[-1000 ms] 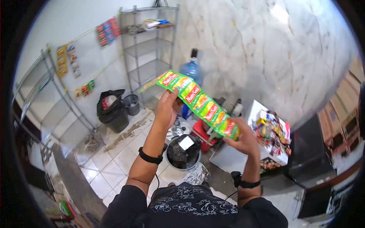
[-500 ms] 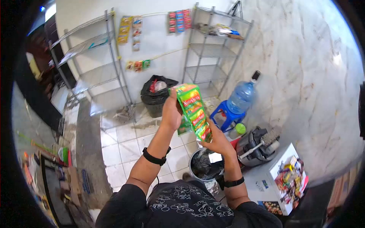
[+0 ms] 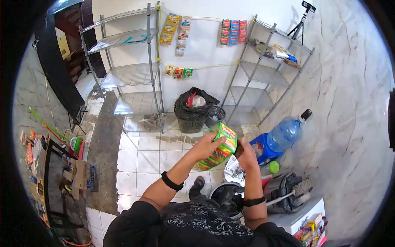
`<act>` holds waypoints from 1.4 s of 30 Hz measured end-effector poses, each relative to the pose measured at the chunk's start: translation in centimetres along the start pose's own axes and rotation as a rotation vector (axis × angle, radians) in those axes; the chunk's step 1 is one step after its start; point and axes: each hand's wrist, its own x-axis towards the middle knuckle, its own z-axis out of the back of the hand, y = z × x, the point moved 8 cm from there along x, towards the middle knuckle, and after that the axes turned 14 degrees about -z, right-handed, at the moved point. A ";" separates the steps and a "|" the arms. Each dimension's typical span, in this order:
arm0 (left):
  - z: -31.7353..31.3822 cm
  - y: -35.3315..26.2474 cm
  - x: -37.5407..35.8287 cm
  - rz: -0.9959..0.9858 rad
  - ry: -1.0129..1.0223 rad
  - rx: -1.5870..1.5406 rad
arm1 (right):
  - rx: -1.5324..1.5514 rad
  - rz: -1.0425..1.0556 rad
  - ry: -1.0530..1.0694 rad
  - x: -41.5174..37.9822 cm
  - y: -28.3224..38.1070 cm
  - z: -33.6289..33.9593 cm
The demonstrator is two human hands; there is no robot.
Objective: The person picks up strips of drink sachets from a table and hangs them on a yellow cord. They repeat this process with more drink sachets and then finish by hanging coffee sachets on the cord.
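A strip of green and yellow drink sachets [image 3: 228,135], folded together in a stack, is in front of me at about waist height. My left hand [image 3: 205,147] is closed around its left side, thumb across the front. At the right edge, my right hand [image 3: 247,158] has its fingers pinched against the sachets; the fingertips are partly hidden. More green packets hang down below the left hand. Under my right forearm stands a bucket lined with a black bag [image 3: 225,196], and beside it lies a silvery wrapper [image 3: 234,171].
Wire shelves [image 3: 133,76] stand at the back left, others [image 3: 257,70] at the back right. Sachet strips [image 3: 233,32] hang from cords on the wall between them. A black-bagged bin [image 3: 191,121], a water bottle [image 3: 286,133] on a blue stool [image 3: 263,150] and a white cabinet [image 3: 302,218] are nearby.
The sachet strip was stretched out lengthwise between both hands and is now folded into a compact stack. My hands have come closer together, and the view has turned left.
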 end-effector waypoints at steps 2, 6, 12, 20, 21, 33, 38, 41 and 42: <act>-0.4 2.7 1.6 0.104 0.135 0.048 | 0.247 -0.097 0.084 3.4 -0.2 1.9; -0.8 4.2 6.5 0.107 0.133 -0.015 | 0.143 -0.020 0.020 8.3 4.9 2.6; 1.7 7.9 15.1 0.093 0.043 -0.170 | 0.171 -0.046 -0.065 16.9 8.5 4.9; 7.5 10.1 24.6 0.045 0.019 -0.307 | 0.204 0.138 0.054 29.2 16.0 4.3; 9.0 9.9 26.1 0.006 -0.068 -0.185 | 0.230 0.165 0.069 30.2 16.8 3.8; 21.0 6.1 47.7 -0.427 0.131 0.019 | -0.062 0.448 0.082 46.0 29.2 0.1; 24.9 5.1 55.4 -0.479 0.114 -0.135 | 0.035 0.528 0.035 50.9 31.2 1.2; 27.4 2.0 60.3 -0.594 0.089 -0.116 | 0.006 0.462 0.044 53.9 31.7 2.1; 27.9 1.1 61.9 -0.594 0.091 -0.114 | 0.008 0.465 0.045 54.7 32.1 2.5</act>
